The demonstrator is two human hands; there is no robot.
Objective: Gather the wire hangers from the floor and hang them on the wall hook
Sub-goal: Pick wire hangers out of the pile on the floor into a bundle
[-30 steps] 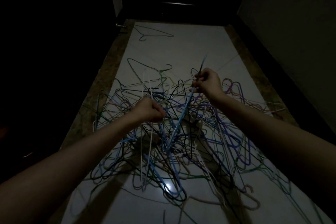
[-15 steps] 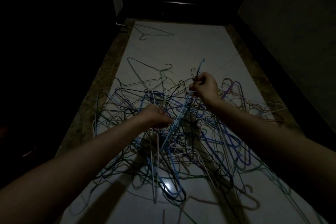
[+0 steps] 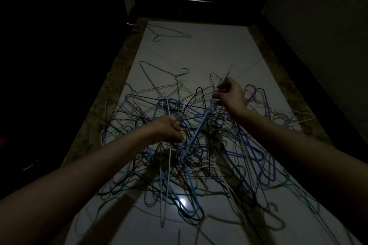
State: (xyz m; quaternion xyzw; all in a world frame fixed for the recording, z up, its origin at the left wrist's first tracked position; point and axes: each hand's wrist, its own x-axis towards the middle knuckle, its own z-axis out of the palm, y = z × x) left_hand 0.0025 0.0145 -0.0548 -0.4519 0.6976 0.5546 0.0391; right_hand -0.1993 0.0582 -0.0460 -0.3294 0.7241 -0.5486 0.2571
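Head view, and it is dim: I see a big tangle of wire hangers (image 3: pixel 199 145) spread over the pale floor (image 3: pixel 209 53) through the middle and lower part of the frame, blue, black, white, green and purple wires crossing each other. My left hand (image 3: pixel 166 131), just left of center, has its fingers curled round a white hanger (image 3: pixel 168 165) that runs steeply down toward the bottom of the frame. My right hand (image 3: pixel 229 95), right of center and higher up, pinches a light blue hanger (image 3: pixel 199 125) whose straight wire slants from above the knuckles down to the middle of the pile. Both forearms reach in from the lower corners. Above the pile, one green hanger (image 3: pixel 159 73) lies apart on the floor, and another hanger (image 3: pixel 169 33) lies alone near the top of the floor. A brown speckled border (image 3: pixel 111 93) edges the floor on the left; beyond it the frame is too dark to read. I cannot see any wall hook.
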